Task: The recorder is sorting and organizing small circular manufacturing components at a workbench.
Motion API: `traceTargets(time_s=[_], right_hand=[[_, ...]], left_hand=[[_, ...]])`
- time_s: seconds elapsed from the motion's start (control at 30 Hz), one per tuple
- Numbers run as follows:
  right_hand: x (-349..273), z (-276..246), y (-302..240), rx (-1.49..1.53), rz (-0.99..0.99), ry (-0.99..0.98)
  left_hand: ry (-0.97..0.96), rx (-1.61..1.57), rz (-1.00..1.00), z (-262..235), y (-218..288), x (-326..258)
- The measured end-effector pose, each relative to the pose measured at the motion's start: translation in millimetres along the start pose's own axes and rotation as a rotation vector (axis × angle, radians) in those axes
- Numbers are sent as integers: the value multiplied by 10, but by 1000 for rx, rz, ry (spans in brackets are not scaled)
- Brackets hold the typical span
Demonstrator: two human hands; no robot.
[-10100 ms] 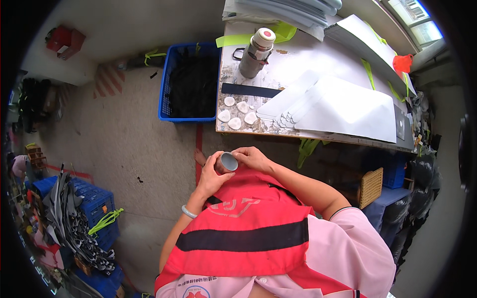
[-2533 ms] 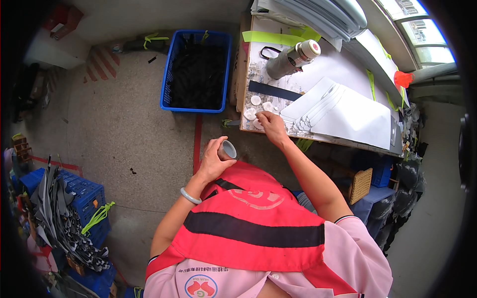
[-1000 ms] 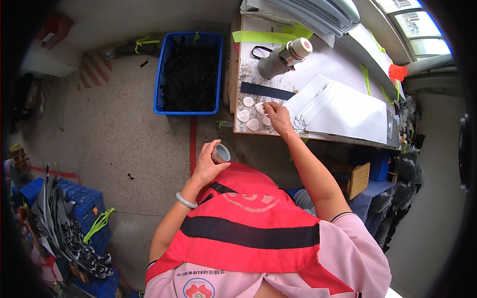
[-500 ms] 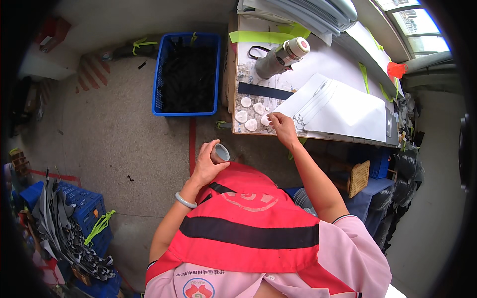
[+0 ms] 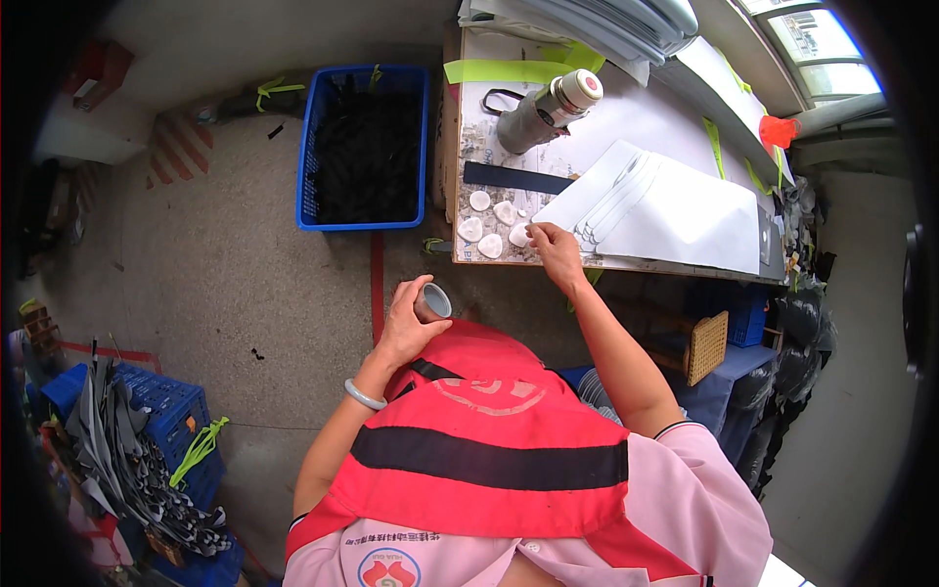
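My left hand (image 5: 405, 326) holds a short grey tube (image 5: 431, 301) upright above my lap, its open end facing up. My right hand (image 5: 556, 249) reaches onto the front edge of the workbench (image 5: 626, 127), with its fingertips pinched on a small white disc (image 5: 519, 235). Several more white discs (image 5: 486, 223) lie in a loose group just left of that hand. A dark strip (image 5: 514, 178) lies on the bench behind the discs.
A grey flask with a white cap (image 5: 543, 105) lies on the bench. White sheets (image 5: 665, 205) fan out to the right. A blue crate of black parts (image 5: 364, 147) stands on the floor to the left. Blue crates with grey straps (image 5: 137, 440) sit at lower left.
My right hand has slid a little along the bench's front edge among the white discs. The left hand has stayed in place with the grey tube.
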State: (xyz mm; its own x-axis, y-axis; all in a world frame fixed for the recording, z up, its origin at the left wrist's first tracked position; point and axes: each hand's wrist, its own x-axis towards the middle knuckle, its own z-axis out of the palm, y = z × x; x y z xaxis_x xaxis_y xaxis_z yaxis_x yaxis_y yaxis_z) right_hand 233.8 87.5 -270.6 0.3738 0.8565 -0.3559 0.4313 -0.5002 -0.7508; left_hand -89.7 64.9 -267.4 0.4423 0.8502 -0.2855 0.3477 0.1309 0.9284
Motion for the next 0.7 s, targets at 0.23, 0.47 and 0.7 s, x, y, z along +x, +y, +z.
traceTargets(time_s=[0.23,0.47,0.7], right_hand=[[70,114,-47,-12,-35,-21],[-30,168,-118,40,-38,-34],[182,454,-455,56,-115,-73]], left_hand=[[-21,2,-18,-18,18,3],[-5,12,26,-20,34,15],[-24,18,43,-24,113,53]])
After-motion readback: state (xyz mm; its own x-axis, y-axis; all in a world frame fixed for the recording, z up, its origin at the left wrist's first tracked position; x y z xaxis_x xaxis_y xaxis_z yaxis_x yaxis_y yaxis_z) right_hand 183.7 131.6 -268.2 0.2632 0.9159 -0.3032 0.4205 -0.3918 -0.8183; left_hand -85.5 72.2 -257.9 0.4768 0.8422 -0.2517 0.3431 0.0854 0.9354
